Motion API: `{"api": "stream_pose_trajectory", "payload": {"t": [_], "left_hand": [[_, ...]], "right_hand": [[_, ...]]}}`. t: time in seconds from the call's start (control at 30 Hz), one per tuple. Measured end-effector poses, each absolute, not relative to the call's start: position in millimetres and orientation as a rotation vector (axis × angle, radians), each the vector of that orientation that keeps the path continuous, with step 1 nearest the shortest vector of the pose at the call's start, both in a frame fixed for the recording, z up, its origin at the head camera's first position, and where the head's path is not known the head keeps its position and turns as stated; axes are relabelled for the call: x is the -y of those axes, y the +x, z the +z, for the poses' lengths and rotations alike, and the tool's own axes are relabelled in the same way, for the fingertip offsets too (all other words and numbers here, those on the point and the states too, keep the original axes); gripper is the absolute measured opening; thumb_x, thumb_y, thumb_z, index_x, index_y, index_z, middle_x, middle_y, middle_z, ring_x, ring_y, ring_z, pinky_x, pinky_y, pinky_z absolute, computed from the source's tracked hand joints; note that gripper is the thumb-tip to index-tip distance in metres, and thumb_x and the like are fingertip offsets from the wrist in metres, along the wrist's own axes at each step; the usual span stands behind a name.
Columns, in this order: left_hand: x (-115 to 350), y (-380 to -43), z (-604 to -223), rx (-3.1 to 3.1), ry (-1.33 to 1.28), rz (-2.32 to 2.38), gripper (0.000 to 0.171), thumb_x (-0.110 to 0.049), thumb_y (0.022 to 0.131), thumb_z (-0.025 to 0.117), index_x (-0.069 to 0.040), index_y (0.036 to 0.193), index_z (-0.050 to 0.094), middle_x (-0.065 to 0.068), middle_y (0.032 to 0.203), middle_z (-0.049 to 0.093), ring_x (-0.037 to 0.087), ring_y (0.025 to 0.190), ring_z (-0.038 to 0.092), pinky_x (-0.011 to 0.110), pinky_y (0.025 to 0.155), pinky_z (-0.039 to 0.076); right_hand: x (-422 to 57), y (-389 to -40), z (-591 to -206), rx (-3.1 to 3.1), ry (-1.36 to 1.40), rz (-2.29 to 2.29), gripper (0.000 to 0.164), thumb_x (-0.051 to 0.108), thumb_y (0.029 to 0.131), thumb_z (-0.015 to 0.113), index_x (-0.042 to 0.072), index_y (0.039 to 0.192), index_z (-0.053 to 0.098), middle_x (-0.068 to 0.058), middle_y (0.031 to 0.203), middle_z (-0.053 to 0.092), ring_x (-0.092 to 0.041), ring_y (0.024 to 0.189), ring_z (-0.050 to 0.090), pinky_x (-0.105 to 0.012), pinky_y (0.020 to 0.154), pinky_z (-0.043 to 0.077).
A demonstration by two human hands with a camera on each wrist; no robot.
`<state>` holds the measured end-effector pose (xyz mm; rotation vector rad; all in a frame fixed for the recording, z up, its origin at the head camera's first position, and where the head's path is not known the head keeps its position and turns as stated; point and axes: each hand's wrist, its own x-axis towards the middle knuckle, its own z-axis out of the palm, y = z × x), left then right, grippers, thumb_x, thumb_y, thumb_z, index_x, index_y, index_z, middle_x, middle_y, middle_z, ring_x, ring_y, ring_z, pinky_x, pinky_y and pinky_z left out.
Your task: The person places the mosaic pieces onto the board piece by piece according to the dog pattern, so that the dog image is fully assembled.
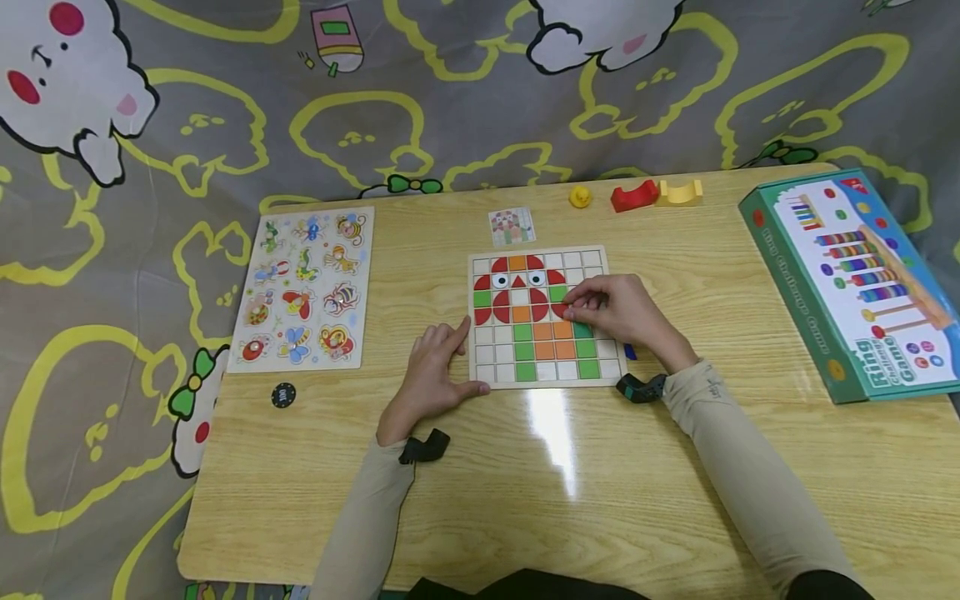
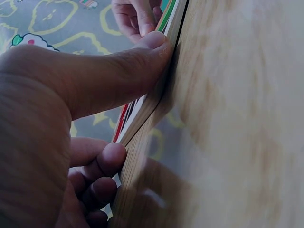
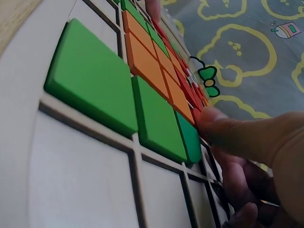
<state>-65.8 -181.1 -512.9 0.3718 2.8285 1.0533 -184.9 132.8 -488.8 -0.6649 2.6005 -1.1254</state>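
A wooden grid board point(image 1: 495, 371) lies on the table, with red, green, orange and white tiles forming an owl-like picture. My left hand point(image 1: 429, 375) holds its near left corner, thumb at the near edge and forefinger at the left edge. The left thumb point(image 2: 114, 76) lies along the board's side in the left wrist view. Over the right part, my right hand point(image 1: 618, 308) pinches a red tile point(image 1: 558, 309) between thumb and fingertips. Just below it sits a dark green tile point(image 3: 189, 137), next to lighter green tiles point(image 3: 95, 76) and orange tiles point(image 3: 145, 61).
A picture card point(image 1: 512, 226) lies behind the board. Further back are a yellow duck point(image 1: 580, 197), a red block point(image 1: 634, 197) and a yellow block point(image 1: 679, 193). An insect puzzle point(image 1: 303, 287) and black chip point(image 1: 283, 395) lie left, a game box point(image 1: 855, 283) right. Something blue point(image 1: 630, 352) shows by the right wrist.
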Motion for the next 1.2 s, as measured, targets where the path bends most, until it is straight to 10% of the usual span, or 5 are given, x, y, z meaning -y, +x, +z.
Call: {"api": "stream_pose_trajectory", "payload": {"t": [1.2], "left_hand": [[179.8, -62.9, -513.7, -2.838, 0.392, 1.08, 0.11, -0.045, 0.067, 0.089, -0.008, 0.154, 0.034, -0.001, 0.094, 0.045, 0.017, 0.092, 0.035, 0.034, 0.085, 0.027]], "right_hand": [[-212.5, -133.5, -479.7, -2.67, -0.567, -0.944, 0.024, 0.03, 0.08, 0.084, 0.014, 0.095, 0.075, 0.003, 0.078, 0.065, -0.013, 0.07, 0.056, -0.022, 0.06, 0.044]]}}
